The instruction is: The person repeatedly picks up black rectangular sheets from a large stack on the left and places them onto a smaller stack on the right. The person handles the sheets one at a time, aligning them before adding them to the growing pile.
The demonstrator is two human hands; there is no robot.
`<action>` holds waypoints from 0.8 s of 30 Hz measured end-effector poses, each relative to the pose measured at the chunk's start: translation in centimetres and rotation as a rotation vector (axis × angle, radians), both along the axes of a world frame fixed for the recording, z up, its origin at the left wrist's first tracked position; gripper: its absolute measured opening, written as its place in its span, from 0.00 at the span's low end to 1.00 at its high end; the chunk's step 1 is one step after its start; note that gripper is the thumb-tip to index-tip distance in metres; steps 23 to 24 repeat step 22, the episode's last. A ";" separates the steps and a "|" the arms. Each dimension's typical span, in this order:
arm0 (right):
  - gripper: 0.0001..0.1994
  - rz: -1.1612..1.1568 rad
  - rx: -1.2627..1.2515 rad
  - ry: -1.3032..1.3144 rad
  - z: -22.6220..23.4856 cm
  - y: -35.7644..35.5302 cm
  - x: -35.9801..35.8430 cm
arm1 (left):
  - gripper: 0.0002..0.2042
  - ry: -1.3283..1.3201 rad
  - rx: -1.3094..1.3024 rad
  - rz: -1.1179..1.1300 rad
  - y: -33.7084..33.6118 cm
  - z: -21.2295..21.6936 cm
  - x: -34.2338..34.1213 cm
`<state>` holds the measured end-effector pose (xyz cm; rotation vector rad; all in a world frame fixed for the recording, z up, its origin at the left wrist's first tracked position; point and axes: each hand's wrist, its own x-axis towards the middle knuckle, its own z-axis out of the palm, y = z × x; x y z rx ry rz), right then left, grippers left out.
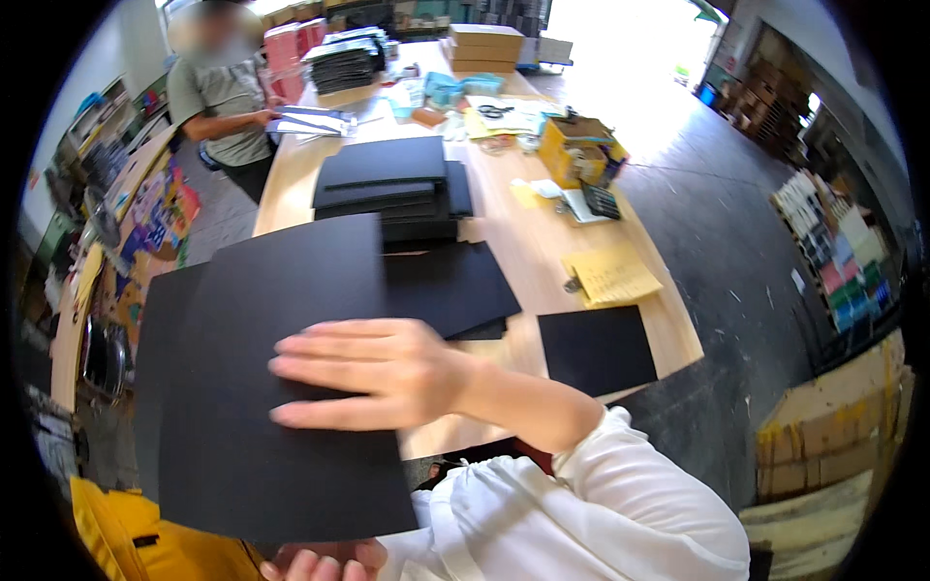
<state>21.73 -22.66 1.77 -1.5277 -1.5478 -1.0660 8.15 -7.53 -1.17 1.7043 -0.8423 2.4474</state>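
Note:
Large black sheets (276, 474), at least two and overlapping unevenly, are raised close in front of me at the left. My right hand (387, 373) lies flat across the top sheet, fingers stretched out and a little apart, slightly blurred. At the bottom edge of the sheets, the curled fingers of my left hand (325, 565) show; the sheets hide most of that hand, which appears to grip them from below. Just beyond, loose black sheets (450, 286) lie fanned on the table, with a stack of black boards (383, 169) behind them.
On the wooden table (673, 324), a single black sheet (598, 349) lies at the right, near yellow paper (615, 276), a calculator (601, 201) and a yellow box (576, 150). Scissors (496, 111) lie farther back. A person (228, 116) at the far left holds flat sheets.

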 end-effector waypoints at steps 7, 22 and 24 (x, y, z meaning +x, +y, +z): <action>0.18 -0.853 -0.004 0.205 -12.7 -23.5 -5.0 | 0.05 0.198 -0.043 -0.199 -4.1 -2.7 0.2; 0.21 -0.895 -1.233 0.793 -31.2 -38.4 -7.6 | 0.09 0.684 -0.014 -0.050 -3.9 -3.8 -4.0; 0.21 -0.895 -1.233 0.793 -31.2 -38.4 -7.6 | 0.09 0.684 -0.014 -0.050 -3.9 -3.8 -4.0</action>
